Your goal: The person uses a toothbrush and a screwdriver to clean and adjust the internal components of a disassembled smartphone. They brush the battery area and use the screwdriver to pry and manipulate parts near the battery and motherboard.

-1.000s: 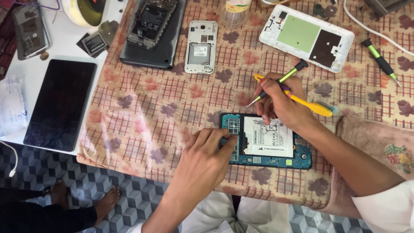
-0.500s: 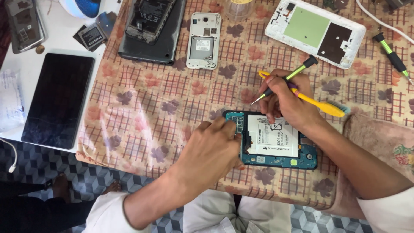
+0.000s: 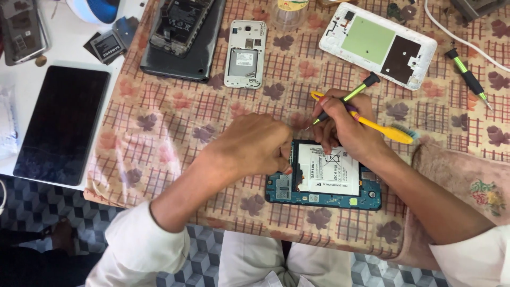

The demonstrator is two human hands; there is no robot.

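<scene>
From the head view, an opened phone [image 3: 324, 175] with its white battery [image 3: 329, 171] showing lies on the cloth-covered tabletop [image 3: 175, 133], toward five o'clock from the centre. The left hand [image 3: 252, 146] presses on its nine o'clock edge, fingers curled down. The right hand [image 3: 345, 127], at the phone's twelve o'clock, is clamped on a screwdriver [image 3: 348, 98] and a yellow toothbrush [image 3: 382, 127]. A white phone shell [image 3: 378, 45] lies at one o'clock.

a: what lies up top?
b: a white opened phone shell [image 3: 244, 53], a larger white back cover with a green patch [image 3: 378, 43], a green-handled screwdriver [image 3: 467, 76].
a: and left?
b: a black glass tablet [image 3: 61, 125].
</scene>
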